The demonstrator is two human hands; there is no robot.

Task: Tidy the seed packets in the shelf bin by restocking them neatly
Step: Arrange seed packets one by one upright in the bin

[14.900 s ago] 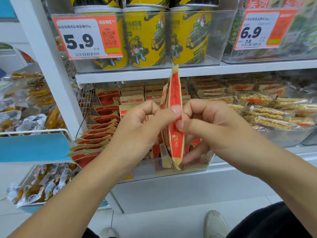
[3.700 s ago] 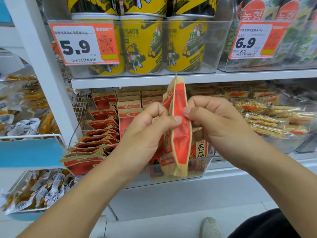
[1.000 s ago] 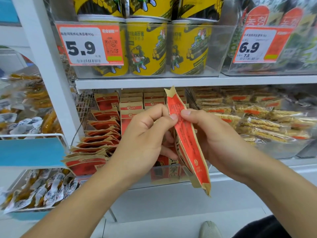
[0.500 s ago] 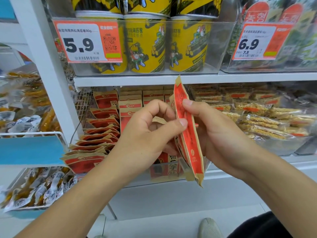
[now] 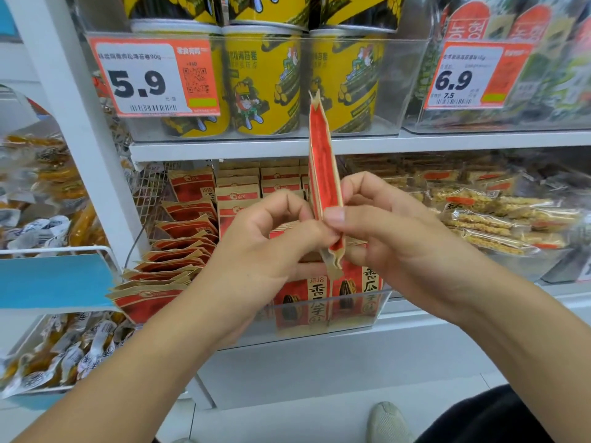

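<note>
A red and tan seed packet (image 5: pixel 322 174) stands upright, edge-on, in front of the shelf. My left hand (image 5: pixel 265 251) and my right hand (image 5: pixel 393 231) both pinch its lower part between thumb and fingers. Behind and below them is the clear shelf bin (image 5: pixel 361 310), with red seed packets standing in rows. More of the same packets (image 5: pixel 166 266) lie slanted in a fanned pile at the bin's left side. My hands hide the bin's middle.
Yellow snack tubs (image 5: pixel 262 81) fill the clear bin on the shelf above, behind orange price tags (image 5: pixel 150 78). Clear-wrapped snack bars (image 5: pixel 499 219) lie in the bin to the right. A white post (image 5: pixel 76 123) and a blue-fronted basket (image 5: pixel 54 282) stand at the left.
The packet was tilted with its bottom toward me; it now stands upright and higher, its top reaching the upper shelf. Both hands have slid down to grip its lower part.
</note>
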